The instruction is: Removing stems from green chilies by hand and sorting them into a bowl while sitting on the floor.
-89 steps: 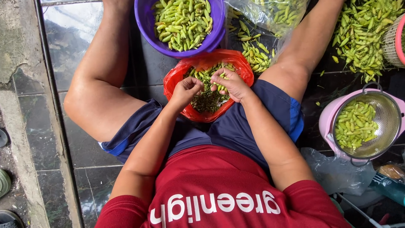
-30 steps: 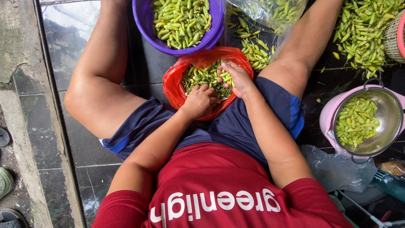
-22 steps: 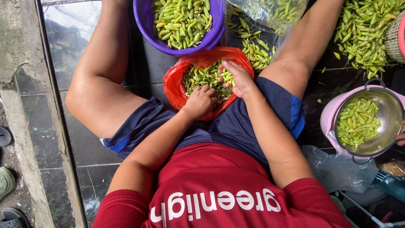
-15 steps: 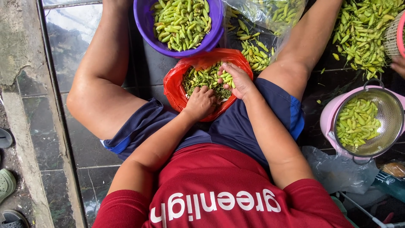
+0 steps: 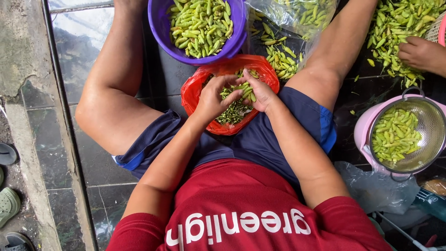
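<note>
Stemming green chillies over the red bag

Left hand (image 5: 211, 98) and right hand (image 5: 260, 93) pinch green chillies (image 5: 241, 89) together above the red plastic bag (image 5: 195, 90) — next, seemingly, a clean snap; purple basin (image 5: 160, 32) sits just beyond.

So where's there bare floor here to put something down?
Bare dark tile lies between the left thigh and the concrete ledge. Crowded: purple bowl, red bag, both hands, loose chilies, colander.
</note>
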